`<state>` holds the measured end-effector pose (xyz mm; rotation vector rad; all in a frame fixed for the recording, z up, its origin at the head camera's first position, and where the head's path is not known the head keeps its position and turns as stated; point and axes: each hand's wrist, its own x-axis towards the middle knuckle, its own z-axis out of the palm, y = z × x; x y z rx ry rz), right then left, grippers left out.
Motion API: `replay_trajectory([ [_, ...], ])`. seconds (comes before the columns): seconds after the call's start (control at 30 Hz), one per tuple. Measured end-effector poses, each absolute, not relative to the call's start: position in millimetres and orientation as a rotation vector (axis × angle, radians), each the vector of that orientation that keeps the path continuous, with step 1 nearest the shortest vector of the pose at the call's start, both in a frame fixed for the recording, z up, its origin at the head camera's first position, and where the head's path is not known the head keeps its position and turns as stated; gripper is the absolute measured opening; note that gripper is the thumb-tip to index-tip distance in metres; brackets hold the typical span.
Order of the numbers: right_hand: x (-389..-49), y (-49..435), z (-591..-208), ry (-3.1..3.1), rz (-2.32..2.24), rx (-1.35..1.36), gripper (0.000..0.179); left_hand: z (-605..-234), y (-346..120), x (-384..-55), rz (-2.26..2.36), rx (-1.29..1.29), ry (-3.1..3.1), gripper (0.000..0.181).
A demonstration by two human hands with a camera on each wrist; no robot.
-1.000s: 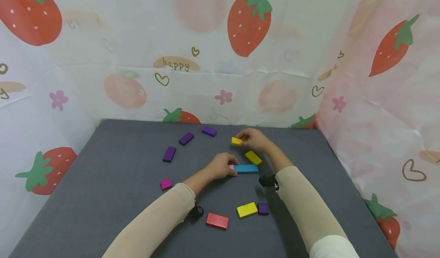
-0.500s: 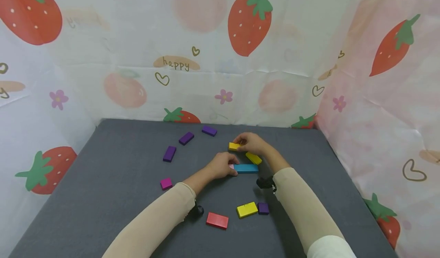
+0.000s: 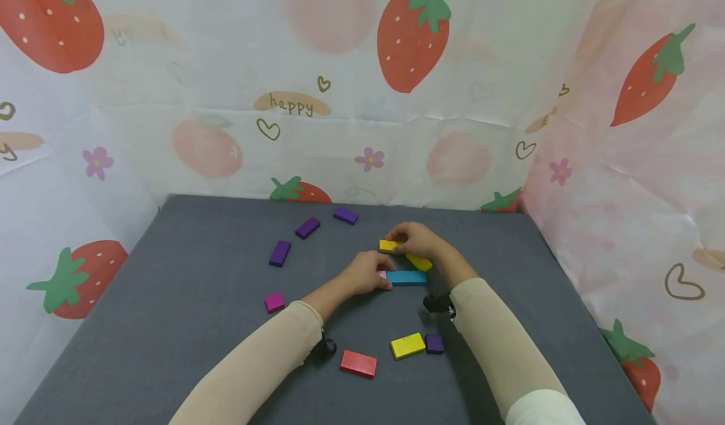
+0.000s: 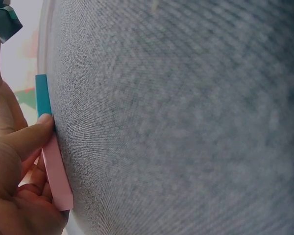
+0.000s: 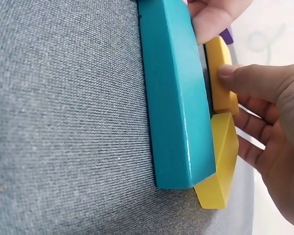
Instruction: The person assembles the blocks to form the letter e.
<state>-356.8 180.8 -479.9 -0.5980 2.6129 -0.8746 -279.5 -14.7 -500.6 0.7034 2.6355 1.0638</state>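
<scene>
In the head view my left hand (image 3: 362, 272) holds a pink block (image 4: 57, 178) lying end to end with a long blue block (image 3: 406, 277). Its thumb lies close to where pink and blue meet, as the left wrist view shows. My right hand (image 3: 420, 240) pinches an orange-yellow block (image 5: 216, 56) between thumb and fingers, just behind the blue block. One end of that block comes right up to a slanted yellow block (image 5: 225, 156), which sits against the blue block's right end. The right fingers partly cover the held block.
Purple blocks (image 3: 308, 227) lie in an arc at the back left, with a magenta block (image 3: 274, 303) left of my left forearm. Nearer the front are a red block (image 3: 358, 363), another yellow block (image 3: 407, 345) and a small purple block (image 3: 434, 344). Strawberry-print cloth walls (image 3: 340, 160) enclose the grey table (image 3: 187, 274).
My right hand has brought the orange-yellow block forward and slightly left, closer to the slanted yellow block and the blue block. The left hand has stayed in place.
</scene>
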Motion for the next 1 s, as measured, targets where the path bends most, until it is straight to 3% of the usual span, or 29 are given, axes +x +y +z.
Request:
replay_trajectory([
  [1.0,-354.8,184.1,-481.0,2.602,-0.892,-0.570,0.028,-503.6,-14.5,-282.5,1.038,0.709,2.639,0.031],
])
